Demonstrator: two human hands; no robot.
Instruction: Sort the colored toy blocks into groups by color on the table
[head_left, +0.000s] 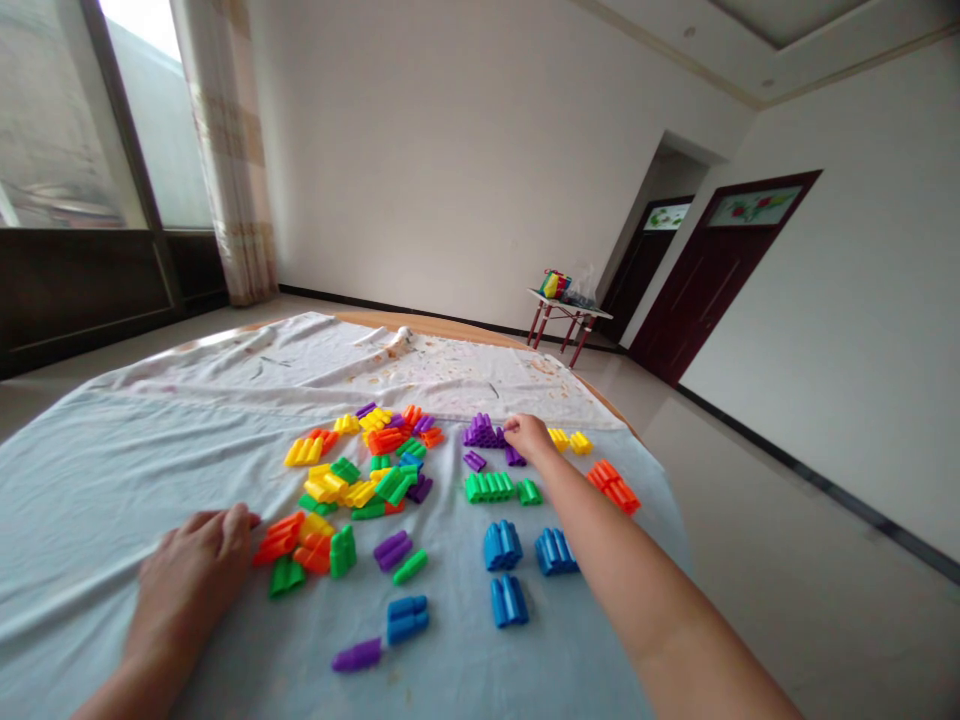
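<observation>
Bullet-shaped plastic building blocks lie on a pale blue tablecloth. My right hand (pixel 527 437) reaches to the far side, its fingers pinched on a purple block beside a stack of purple blocks (pixel 480 432). The held block is mostly hidden by the fingers. At the left, my left hand (pixel 196 560) rests on the cloth, fingers loosely stretched toward an orange block (pixel 279 538) at the edge of a mixed pile. Near my right forearm are green blocks (pixel 490 487) in a row and blue blocks (pixel 502 545) in clusters.
The mixed pile holds yellow blocks (pixel 326 485) among other colours. Orange blocks (pixel 613 487) and yellow blocks (pixel 579 442) lie right of my forearm. Nearer me are a loose purple block (pixel 358 655) and blue pair (pixel 407 619). A small table (pixel 570 306) stands by the far wall.
</observation>
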